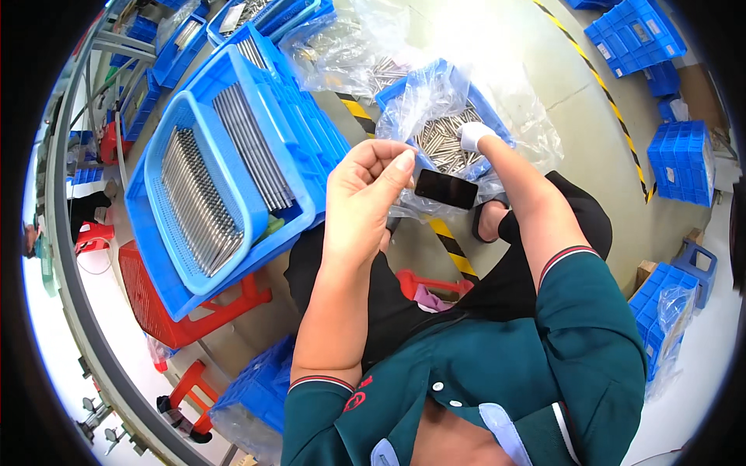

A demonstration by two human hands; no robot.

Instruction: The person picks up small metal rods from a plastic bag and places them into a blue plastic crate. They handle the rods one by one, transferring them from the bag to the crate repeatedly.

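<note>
My left hand is bare and raised in front of the blue bin. Its thumb presses against the forefinger; anything held there is too small to make out. A white glove covers my right hand, which reaches into that bin over a heap of short shiny metal pins. The right fingertips are hard to make out against the pins. Clear plastic sheeting lines the bin. A flat black rectangular thing, like a phone, is at the bin's near edge, beside my left hand.
To the left, a light-blue mesh basket of aligned metal rods rests in a larger blue crate, above a red stool. More rods lie alongside. Blue crates stand at right. Yellow-black tape marks the floor.
</note>
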